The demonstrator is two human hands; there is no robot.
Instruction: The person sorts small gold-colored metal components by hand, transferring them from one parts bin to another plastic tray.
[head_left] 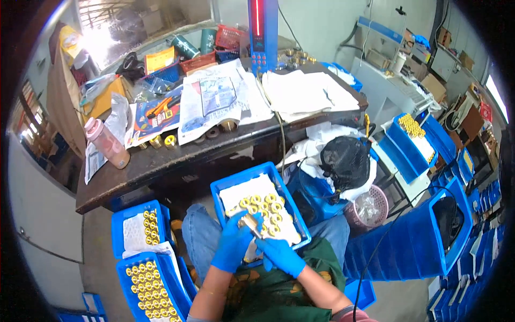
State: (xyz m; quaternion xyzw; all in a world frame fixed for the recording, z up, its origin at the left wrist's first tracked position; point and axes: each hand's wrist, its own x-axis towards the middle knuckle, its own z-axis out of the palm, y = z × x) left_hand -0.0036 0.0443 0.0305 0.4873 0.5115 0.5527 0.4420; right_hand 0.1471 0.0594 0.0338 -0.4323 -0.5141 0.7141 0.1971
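Observation:
Both of my hands wear blue gloves and meet above a blue tray point(219, 199) on my lap. My left hand point(232, 242) is closed around a brass-coloured cylindrical part point(248, 221), held tilted. Close against that part, my right hand point(280, 255) pinches the end of a short grey metal rod point(257, 234); whether the rod's tip sits inside the part I cannot tell. In the tray, several yellow-capped brass fittings point(271, 198) stand on a white sheet point(232, 196), mostly beyond my hands.
At left, a blue tray point(119, 236) and another blue tray point(122, 268) hold more fittings. A dark workbench point(155, 174) ahead bears papers and a pink bottle point(107, 142). Right are a pink basket point(370, 206), stacked blue bins point(397, 241) and a hanging black cable point(370, 255).

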